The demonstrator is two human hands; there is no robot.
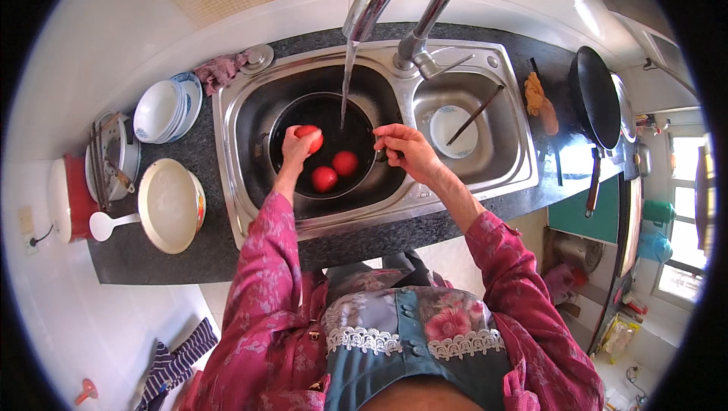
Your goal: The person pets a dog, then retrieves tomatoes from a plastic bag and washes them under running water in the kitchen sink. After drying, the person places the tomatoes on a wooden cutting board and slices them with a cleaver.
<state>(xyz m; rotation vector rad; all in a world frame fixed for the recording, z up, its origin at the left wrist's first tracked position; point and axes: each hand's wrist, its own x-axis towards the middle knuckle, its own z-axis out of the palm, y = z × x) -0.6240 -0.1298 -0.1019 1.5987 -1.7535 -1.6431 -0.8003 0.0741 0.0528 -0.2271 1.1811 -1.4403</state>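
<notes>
In the left basin of a stainless steel double sink (227,183) stands a round dark pot (301,183) with water in it. My left hand (297,149) grips a red tomato (311,137) over the pot's left side. Two more tomatoes, one in front (325,179) and one behind it (344,163), lie in the water. My right hand (406,149) is at the pot's right rim, fingers curled close to its side handle; whether they pinch something small is unclear. From the chrome faucet (367,13) a stream of water (346,78) runs into the pot.
The right basin holds a white bowl (449,138) with a dark stick (476,115) across it. Stacked bowls (159,112), a cream enamel basin (169,206) and a white ladle (108,225) stand left. A frying pan (594,95) and an orange cloth (533,94) are right.
</notes>
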